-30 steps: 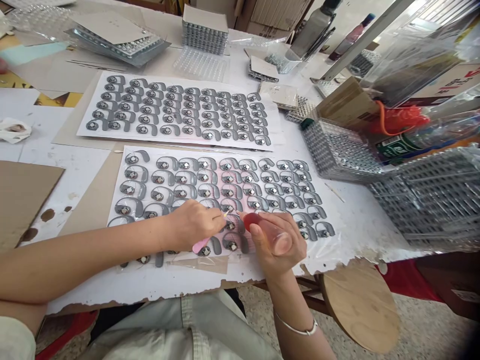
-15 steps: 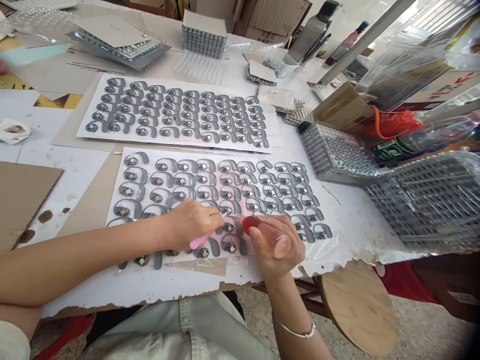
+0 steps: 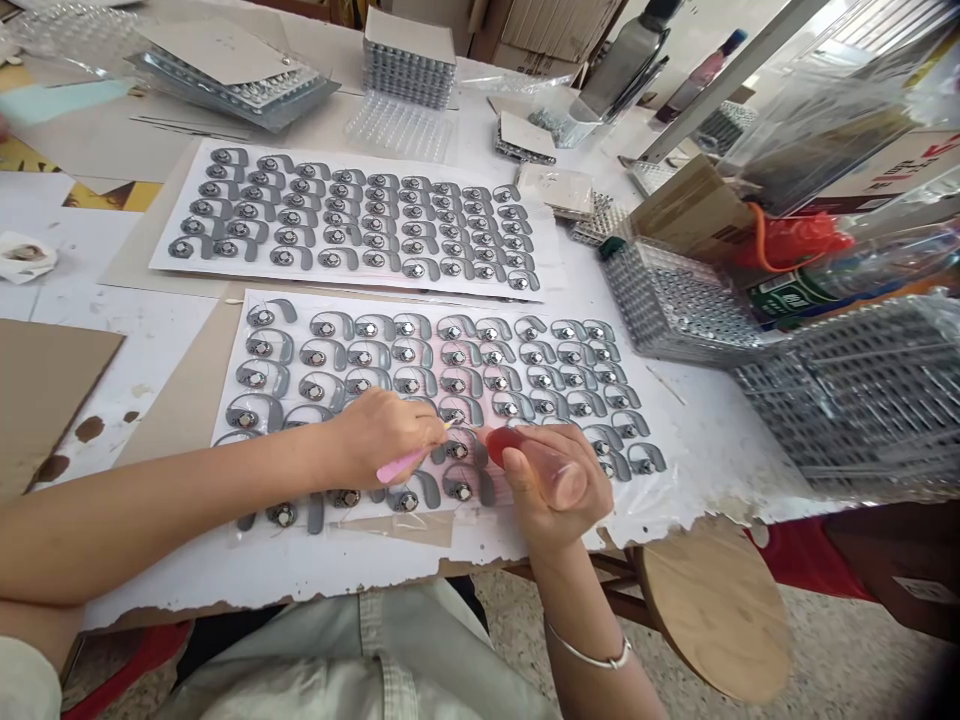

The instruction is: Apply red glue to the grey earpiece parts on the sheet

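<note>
Pinching left hand (image 3: 394, 432): its grip is closed on the pink-handled tool (image 3: 400, 467), above the middle of the near sheet (image 3: 300, 318); whether the pale tip touches a piece, I cannot tell
Squeeze bottle (image 3: 541, 466): it is in the right hand (image 3: 559, 525), whose grip is wrapped around its body; it is tilted above the near sheet, the red end toward the tool tip and the clear base toward the person
Bottle handling: I judge it light, with a soft wall, maybe slippery if wet; the middle of the body is a good place to hold, with gentle pressure
Tool handling: it seems thin, light and rather stiff; better to hold it close behind the tip
Grey curved pieces (image 3: 460, 491): they look small, light and possibly fragile at the round end; the thick curved arm seems the safer place to take
Sheets on the desk (image 3: 247, 570): two, the near sheet and the far sheet (image 3: 330, 277)
Piece count: nine along the far edge of each sheet; the total I cannot count, because hands and forearm hide some
Held things: one bottle, one tool
Nearby: one thin stick (image 3: 666, 383) right of the near sheet, one round stool (image 3: 716, 615) beside the desk
</note>
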Motion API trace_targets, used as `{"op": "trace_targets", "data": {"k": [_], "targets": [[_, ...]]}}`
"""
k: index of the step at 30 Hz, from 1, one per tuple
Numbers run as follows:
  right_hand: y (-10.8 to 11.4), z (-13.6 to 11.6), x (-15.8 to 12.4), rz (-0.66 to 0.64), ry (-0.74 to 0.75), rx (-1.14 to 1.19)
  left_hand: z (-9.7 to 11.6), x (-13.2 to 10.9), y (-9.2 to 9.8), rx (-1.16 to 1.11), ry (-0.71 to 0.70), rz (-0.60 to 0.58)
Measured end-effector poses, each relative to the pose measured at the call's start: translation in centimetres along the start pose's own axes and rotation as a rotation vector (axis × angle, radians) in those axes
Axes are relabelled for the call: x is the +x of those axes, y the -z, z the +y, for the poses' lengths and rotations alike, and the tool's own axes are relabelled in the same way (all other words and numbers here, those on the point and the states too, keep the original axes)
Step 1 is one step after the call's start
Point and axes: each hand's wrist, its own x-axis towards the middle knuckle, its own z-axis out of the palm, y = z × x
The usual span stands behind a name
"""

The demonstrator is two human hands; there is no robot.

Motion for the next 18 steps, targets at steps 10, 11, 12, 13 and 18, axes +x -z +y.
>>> {"op": "trace_targets", "data": {"k": [10, 11, 12, 13, 18], "targets": [[0.09, 0.14, -0.12, 0.001, -0.021, 0.044, 0.01, 0.38, 0.66, -0.11, 0.027, -0.066], [0.11, 0.17, -0.15, 0.019, -0.032, 0.056, -0.03, 0.41, 0.71, -0.128, 0.036, -0.068], [0.11, 0.21, -0.18, 0.036, -0.042, 0.068, -0.1, 0.43, 0.74, -0.15, 0.047, -0.067], [0.12, 0.24, -0.21, 0.045, -0.052, 0.08, -0.18, 0.43, 0.75, -0.173, 0.057, -0.065], [-0.02, 0.28, -0.27, 0.011, -0.085, 0.104, -0.62, 0.45, 0.76, -0.278, 0.076, -0.044]]}}
